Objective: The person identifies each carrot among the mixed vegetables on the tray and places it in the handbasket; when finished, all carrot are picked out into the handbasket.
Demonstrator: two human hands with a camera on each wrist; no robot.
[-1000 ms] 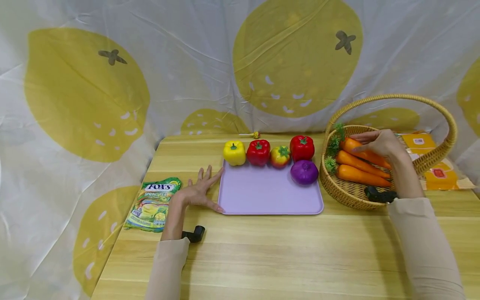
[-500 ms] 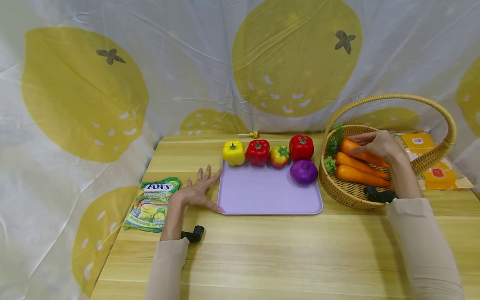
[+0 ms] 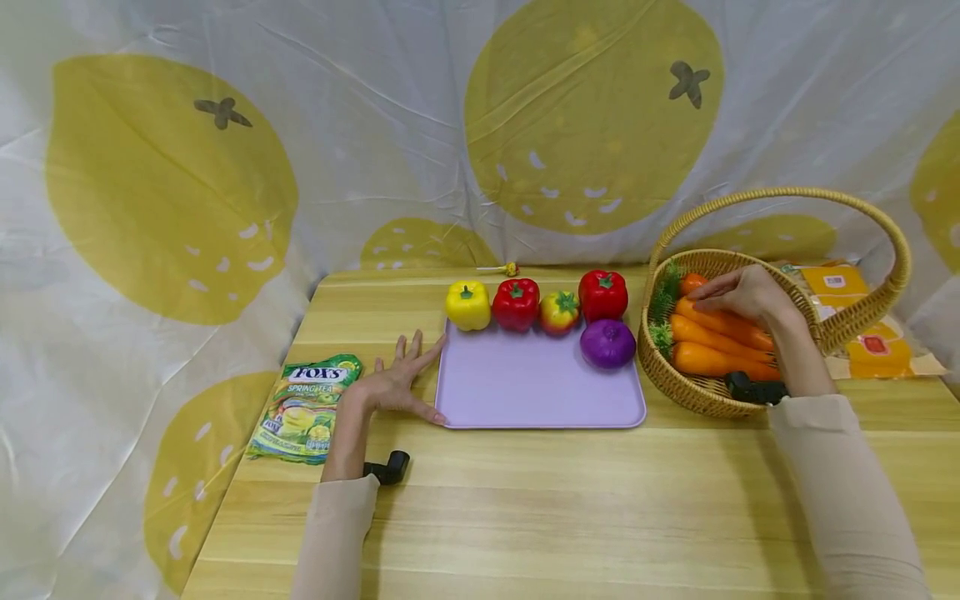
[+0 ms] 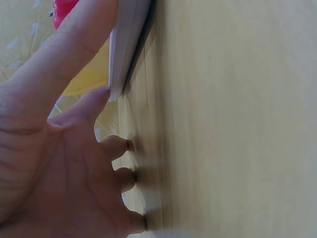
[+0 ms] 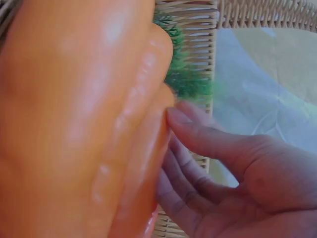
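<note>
In the head view, my left hand [image 3: 393, 387] spreads its fingers at the left end of a lilac tray [image 3: 525, 387], with thumb and index fingertip against its edge. My right hand [image 3: 750, 296] reaches into a wicker basket [image 3: 697, 398] holding several orange carrots with green tops. Its thumb [image 5: 181, 118] lies on the rearmost carrot [image 5: 148, 144] of three in the right wrist view, and the other fingers curl along that carrot's far side. Behind the hand, a rounded orange end [image 3: 692, 283] shows in the basket; the rest of it is hidden.
Along the tray's back stand a yellow bell pepper [image 3: 468, 306], two red ones, a red-yellow fruit [image 3: 559, 313] and a purple onion [image 3: 607, 344]. A Fox's candy bag [image 3: 303, 410] lies left. A lollipop [image 3: 510, 269] sits behind; an orange package [image 3: 836, 287] is beside the basket, whose tall handle [image 3: 780, 192] arches over.
The carrots in the basket have shifted toward the near side, with the right hand moving slightly along. An orange end now shows behind them. The left hand and tray stay put.
</note>
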